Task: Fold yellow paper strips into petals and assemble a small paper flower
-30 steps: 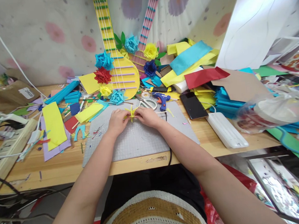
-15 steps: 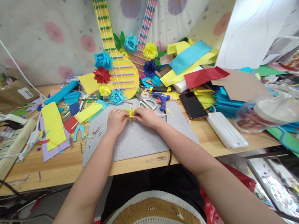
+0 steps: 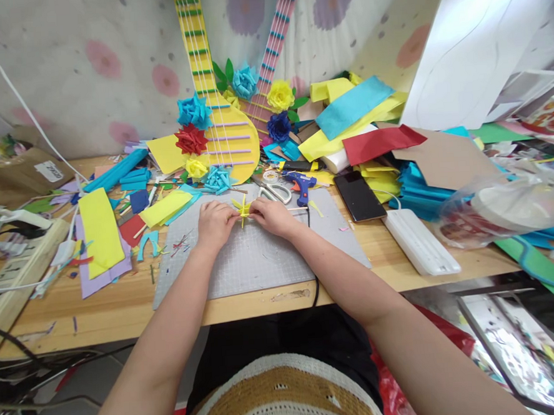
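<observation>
Between my two hands is a small yellow paper flower (image 3: 242, 208) with narrow pointed petals spread outward. My left hand (image 3: 218, 223) pinches its left side with closed fingers. On the opposite side, my right hand (image 3: 272, 216) grips it the same way, partly hiding the petals. A thin pale stick (image 3: 298, 209) shows to the right of my right hand; whether it joins the flower I cannot tell. Both hands are above a grey cutting mat (image 3: 262, 265). Just behind them lie scissors (image 3: 280, 193) and a blue glue gun (image 3: 304, 187).
A yellow paper-flowered guitar model (image 3: 240, 141) leans at the back. Coloured paper (image 3: 355, 109) is heaped behind right, beside a phone (image 3: 358, 195) and white power bank (image 3: 420, 241). Left are yellow sheets (image 3: 101, 231) and a power strip (image 3: 25, 267). A black cable (image 3: 316, 286) crosses the table's front edge.
The yellow flower's petals have shifted slightly between my fingers. Both hands keep their hold in nearly the same place, and the whole view has moved very slightly.
</observation>
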Tool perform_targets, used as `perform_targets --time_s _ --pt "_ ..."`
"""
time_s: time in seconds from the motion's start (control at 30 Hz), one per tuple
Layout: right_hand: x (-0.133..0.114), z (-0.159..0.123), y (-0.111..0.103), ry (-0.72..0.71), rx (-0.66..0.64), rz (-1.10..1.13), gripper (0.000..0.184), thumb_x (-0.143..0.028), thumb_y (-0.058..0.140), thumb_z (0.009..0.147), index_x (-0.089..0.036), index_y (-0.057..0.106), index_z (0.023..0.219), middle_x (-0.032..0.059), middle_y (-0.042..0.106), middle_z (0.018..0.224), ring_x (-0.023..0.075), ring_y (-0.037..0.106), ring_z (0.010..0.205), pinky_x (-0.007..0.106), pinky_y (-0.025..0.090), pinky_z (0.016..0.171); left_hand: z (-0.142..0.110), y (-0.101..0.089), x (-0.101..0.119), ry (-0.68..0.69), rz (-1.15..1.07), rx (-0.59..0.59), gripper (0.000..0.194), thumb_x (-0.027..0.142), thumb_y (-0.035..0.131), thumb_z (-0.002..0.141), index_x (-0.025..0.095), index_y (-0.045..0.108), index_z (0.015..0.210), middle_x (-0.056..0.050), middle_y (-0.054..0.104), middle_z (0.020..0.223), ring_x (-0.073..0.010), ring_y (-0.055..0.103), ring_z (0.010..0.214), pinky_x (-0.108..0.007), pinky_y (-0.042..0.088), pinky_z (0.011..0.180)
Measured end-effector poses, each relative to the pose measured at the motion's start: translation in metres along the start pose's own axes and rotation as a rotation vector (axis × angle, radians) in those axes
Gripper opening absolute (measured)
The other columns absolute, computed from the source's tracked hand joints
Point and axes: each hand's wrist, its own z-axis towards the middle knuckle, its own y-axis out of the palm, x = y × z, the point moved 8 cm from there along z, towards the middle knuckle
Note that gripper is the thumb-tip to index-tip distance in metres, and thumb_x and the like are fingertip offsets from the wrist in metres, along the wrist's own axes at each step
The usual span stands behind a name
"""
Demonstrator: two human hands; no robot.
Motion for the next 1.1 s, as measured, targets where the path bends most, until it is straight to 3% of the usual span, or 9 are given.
perform_targets --time_s 0.17,0.3,0.73,1.1 --pt "0.0004 0.0007 0.002 0.02 -0.025 -0.025 0.013 -0.019 0.047 0.086 -0.016 0.06 0.088 0.0058 0.062 0.093 0.0151 0.055 0.085 0.024 0.037 0.073 -0.0003 -0.003 0.0045 -0.019 0.015 0.011 0.008 0.029 0.062 0.075 0.024 0.066 0.08 -0.003 0.069 0.088 -0.0223 0.054 0.09 -0.039 0.033 0.083" --pt "0.0 0.0002 0.0025 0.039 -0.04 -0.038 0.014 -0.02 0.046 0.086 -0.017 0.06 0.089 0.006 0.062 0.093 0.0152 0.056 0.085 0.024 0.037 0.073 0.0 -0.0026 0.0044 -0.021 0.023 0.013 0.003 0.026 0.063 0.074 0.023 0.065 0.074 -0.003 0.069 0.083 -0.022 0.055 0.088 -0.039 0.033 0.083" --pt "0.0002 -0.0006 0.0022 0.029 -0.023 -0.017 0.011 -0.018 0.048 0.085 -0.018 0.058 0.088 0.0048 0.06 0.093 0.0149 0.055 0.084 0.024 0.038 0.073 0.0004 0.0005 0.0036 0.005 0.014 -0.003 0.012 0.029 0.057 0.079 0.026 0.068 0.075 -0.003 0.069 0.08 -0.0221 0.054 0.086 -0.044 0.03 0.089" --pt "0.0 0.0003 0.0047 0.04 -0.054 -0.074 0.017 -0.02 0.044 0.088 -0.017 0.059 0.093 0.0065 0.061 0.096 0.0163 0.056 0.088 0.025 0.038 0.073 0.0005 0.0017 0.0042 -0.026 0.055 0.007 0.006 0.028 0.062 0.075 0.024 0.068 0.075 -0.004 0.065 0.08 -0.0232 0.05 0.087 -0.04 0.034 0.081"
